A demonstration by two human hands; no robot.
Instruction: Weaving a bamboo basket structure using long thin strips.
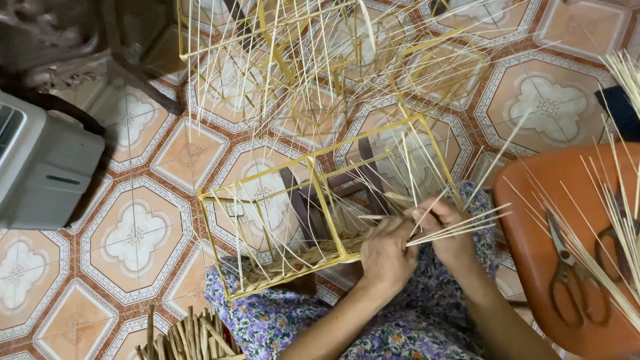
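Patterned tile floor [143, 230], bamboo frames [320, 60], grey machine [40, 167]

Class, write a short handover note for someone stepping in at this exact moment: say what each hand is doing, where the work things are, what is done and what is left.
Left hand: gripping the near edge of the yellow frame on the lap.
Right hand: pinching a bundle of thin bamboo sticks at the frame's right end.
Scissors and loose sticks lie on the orange stool to the right.
Done: frame assembled; weave along its bottom edge; some sticks standing.
Left: sides mostly open.
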